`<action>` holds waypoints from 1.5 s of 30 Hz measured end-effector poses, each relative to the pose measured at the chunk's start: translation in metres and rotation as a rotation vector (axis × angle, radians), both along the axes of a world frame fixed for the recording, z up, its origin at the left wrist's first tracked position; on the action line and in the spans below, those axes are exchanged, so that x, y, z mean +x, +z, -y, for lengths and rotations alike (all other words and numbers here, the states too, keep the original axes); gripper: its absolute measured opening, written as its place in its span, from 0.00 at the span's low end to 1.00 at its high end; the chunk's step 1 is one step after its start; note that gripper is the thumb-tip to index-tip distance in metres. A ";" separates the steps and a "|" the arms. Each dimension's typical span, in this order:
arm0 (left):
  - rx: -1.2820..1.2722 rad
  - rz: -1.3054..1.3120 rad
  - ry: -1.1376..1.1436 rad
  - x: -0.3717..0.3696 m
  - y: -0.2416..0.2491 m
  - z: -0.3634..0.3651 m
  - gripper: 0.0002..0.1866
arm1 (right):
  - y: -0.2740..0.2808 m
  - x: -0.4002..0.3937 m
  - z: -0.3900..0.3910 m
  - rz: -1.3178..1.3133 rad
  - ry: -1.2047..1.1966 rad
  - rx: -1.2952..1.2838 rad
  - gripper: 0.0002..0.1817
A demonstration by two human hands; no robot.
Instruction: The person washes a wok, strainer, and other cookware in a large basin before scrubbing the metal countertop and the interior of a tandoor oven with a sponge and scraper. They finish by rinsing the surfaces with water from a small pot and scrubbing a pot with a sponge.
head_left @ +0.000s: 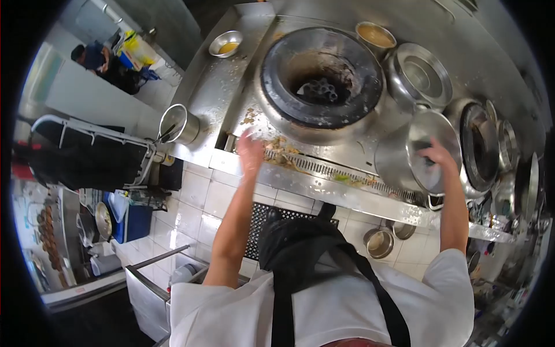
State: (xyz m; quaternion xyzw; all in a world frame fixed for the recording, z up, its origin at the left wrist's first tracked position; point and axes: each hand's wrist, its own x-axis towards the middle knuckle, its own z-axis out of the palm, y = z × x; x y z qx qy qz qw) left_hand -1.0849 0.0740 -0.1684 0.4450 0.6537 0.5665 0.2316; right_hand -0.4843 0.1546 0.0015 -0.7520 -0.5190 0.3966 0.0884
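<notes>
My left hand point(250, 155), slightly blurred, is held over the front edge of the steel range with its fingers stretched forward. Nothing shows in it. Food scraps point(280, 151) lie beside it along the slotted drain. On the right, a large metal pot point(396, 156) sits with its wide mouth turned towards my right arm. In this view my right hand point(438, 155) overlaps that mouth, fingers apart and holding nothing visible. The round wok burner point(321, 78) stands beyond and between my hands, its dark ring bare and the burner nozzles showing inside.
A bowl of yellow liquid point(226, 45) and a tall metal container point(179, 124) stand on the left counter. Behind the burner are a brown-filled pot point(376, 36) and stacked pans point(421, 76). A second burner point(478, 144) is far right. Small pots point(379, 243) are on the floor. A person point(95, 58) is far left.
</notes>
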 end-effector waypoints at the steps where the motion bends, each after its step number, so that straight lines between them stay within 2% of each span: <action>1: -0.057 0.153 0.160 -0.036 0.018 0.030 0.31 | 0.010 0.012 -0.002 -0.169 0.049 0.190 0.31; 2: -0.328 -0.168 0.523 -0.079 -0.007 0.055 0.39 | 0.017 0.020 -0.003 -0.343 0.096 0.366 0.27; 4: -0.468 -0.027 0.766 -0.128 -0.028 0.083 0.58 | 0.072 -0.045 0.015 -0.323 -0.002 0.479 0.22; 6: -0.594 0.218 0.816 -0.148 -0.040 0.072 0.70 | 0.079 -0.134 0.013 -0.296 0.057 0.763 0.19; 7: -0.636 0.159 0.816 -0.160 -0.052 0.060 0.74 | 0.062 -0.167 0.000 -0.193 0.075 0.787 0.20; 8: -0.681 0.098 0.816 -0.171 -0.064 0.047 0.78 | 0.048 -0.218 -0.009 0.121 0.236 1.066 0.22; 9: -0.686 0.132 0.812 -0.173 -0.054 0.038 0.80 | 0.045 -0.271 -0.012 0.348 0.443 1.227 0.24; 11: -0.723 0.147 0.835 -0.176 -0.035 0.025 0.80 | 0.001 -0.351 -0.025 0.394 0.611 1.203 0.33; 12: -0.750 0.146 0.856 -0.176 -0.028 0.017 0.80 | -0.016 -0.392 -0.029 0.426 0.805 1.176 0.38; 13: -0.769 0.100 0.886 -0.174 -0.023 0.014 0.76 | -0.045 -0.429 -0.030 0.463 0.925 1.111 0.34; 14: -0.789 0.113 0.895 -0.171 -0.019 0.015 0.76 | -0.083 -0.454 -0.038 0.494 1.086 1.044 0.28; 16: -0.733 -0.029 0.904 -0.170 -0.017 0.014 0.70 | -0.129 -0.493 -0.061 0.506 1.336 1.097 0.22; 17: -0.631 -0.175 0.957 -0.173 -0.042 0.014 0.64 | -0.131 -0.514 -0.074 0.497 1.362 1.081 0.22; 19: -0.632 -0.158 0.992 -0.174 -0.041 0.010 0.62 | -0.124 -0.557 -0.122 0.653 1.481 0.994 0.17; 20: -0.618 -0.163 1.001 -0.175 -0.039 0.006 0.59 | -0.136 -0.571 -0.160 0.702 1.482 1.026 0.15; 21: -0.642 -0.159 0.998 -0.181 -0.043 0.003 0.59 | -0.133 -0.596 -0.204 0.914 1.377 0.932 0.12; 22: -0.570 -0.218 0.989 -0.183 -0.051 0.005 0.57 | -0.128 -0.606 -0.259 0.835 1.250 1.047 0.11; 24: -0.515 -0.268 0.998 -0.182 -0.053 0.005 0.54 | -0.085 -0.621 -0.328 0.707 0.958 0.709 0.10; 25: -0.517 -0.250 0.979 -0.182 -0.048 0.004 0.52 | -0.097 -0.620 -0.354 0.758 1.016 0.678 0.11; 26: -0.517 -0.233 0.951 -0.184 -0.045 0.005 0.50 | -0.103 -0.618 -0.333 0.718 1.122 0.693 0.12; 28: -0.532 -0.247 0.946 -0.186 -0.046 0.005 0.49 | -0.100 -0.604 -0.243 0.614 1.351 0.685 0.13; 29: -0.531 -0.271 0.942 -0.186 -0.045 0.003 0.48 | -0.123 -0.587 -0.198 0.520 1.438 0.722 0.12; 30: -0.536 -0.267 0.932 -0.185 -0.043 0.004 0.48 | -0.103 -0.590 -0.156 0.611 1.695 0.227 0.09; 31: -0.546 -0.222 0.919 -0.186 -0.040 0.004 0.47 | -0.103 -0.577 -0.146 0.260 1.935 0.539 0.07; 32: -0.553 -0.174 0.927 -0.189 -0.038 0.001 0.46 | -0.115 -0.580 -0.168 0.261 1.943 0.545 0.07; 34: -0.520 -0.193 0.944 -0.192 -0.040 -0.002 0.46 | -0.159 -0.604 -0.243 0.372 1.592 0.806 0.06; 35: -0.487 -0.212 0.926 -0.187 -0.041 0.003 0.45 | -0.149 -0.627 -0.286 0.477 1.589 0.687 0.06; 36: -0.499 -0.207 0.921 -0.183 -0.042 0.004 0.45 | -0.141 -0.652 -0.314 0.571 1.357 0.630 0.08; 37: -0.488 -0.208 0.924 -0.184 -0.042 0.003 0.45 | -0.144 -0.653 -0.307 0.570 1.361 0.629 0.08; 39: -0.461 -0.193 0.930 -0.189 -0.040 0.005 0.46 | -0.142 -0.660 -0.277 0.756 1.437 0.702 0.07; 40: -0.463 -0.178 0.938 -0.189 -0.041 0.008 0.46 | -0.152 -0.646 -0.236 0.734 1.560 0.670 0.08; 41: -0.441 -0.187 0.940 -0.190 -0.043 0.008 0.46 | -0.166 -0.623 -0.184 0.832 1.679 0.560 0.09; 43: -0.421 -0.203 0.942 -0.192 -0.045 0.009 0.46 | -0.162 -0.566 -0.126 0.755 1.847 0.824 0.10; 44: -0.417 -0.195 0.944 -0.195 -0.045 0.011 0.46 | -0.157 -0.556 -0.124 0.616 1.991 0.677 0.11; 45: -0.418 -0.184 0.946 -0.196 -0.044 0.010 0.47 | -0.157 -0.564 -0.136 0.568 1.987 0.684 0.11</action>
